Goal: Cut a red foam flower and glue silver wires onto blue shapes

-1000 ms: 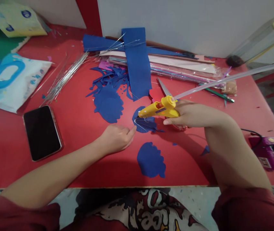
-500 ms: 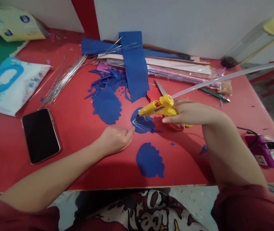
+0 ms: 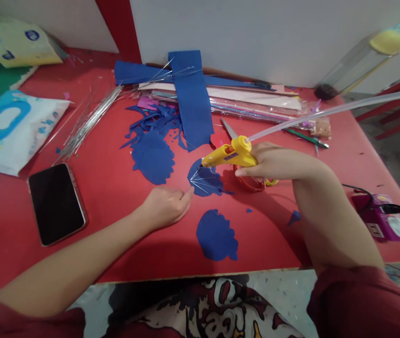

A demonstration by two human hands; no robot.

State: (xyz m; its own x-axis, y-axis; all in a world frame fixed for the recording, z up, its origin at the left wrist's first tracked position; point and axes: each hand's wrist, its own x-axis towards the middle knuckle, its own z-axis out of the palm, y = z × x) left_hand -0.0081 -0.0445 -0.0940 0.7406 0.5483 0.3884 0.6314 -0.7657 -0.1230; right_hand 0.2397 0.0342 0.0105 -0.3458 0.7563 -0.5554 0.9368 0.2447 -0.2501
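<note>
Head view. The right hand (image 3: 277, 162) was closed around the handle of a yellow glue gun (image 3: 230, 154), its grip wrapped fully on the body with a finger under it. The nozzle pointed left and down, just above a blue paper cutout (image 3: 205, 180) lying flat on the red tabletop (image 3: 115, 188). A long clear glue stick (image 3: 326, 115) projected from the rear of the gun, up and to the right.

The left hand (image 3: 164, 206) rested on the tabletop at the cutout's left edge, its grip narrow, fingertips pinched on thin silver wires (image 3: 197, 180) fanned across the paper, apparently to hold them in place under the nozzle.

Two more blue cutouts (image 3: 216, 234) (image 3: 152, 157) lay near. A phone (image 3: 56, 203) lay well to the left. A purple power strip (image 3: 382, 219) sat at the right edge, a cable plugged in.
</note>
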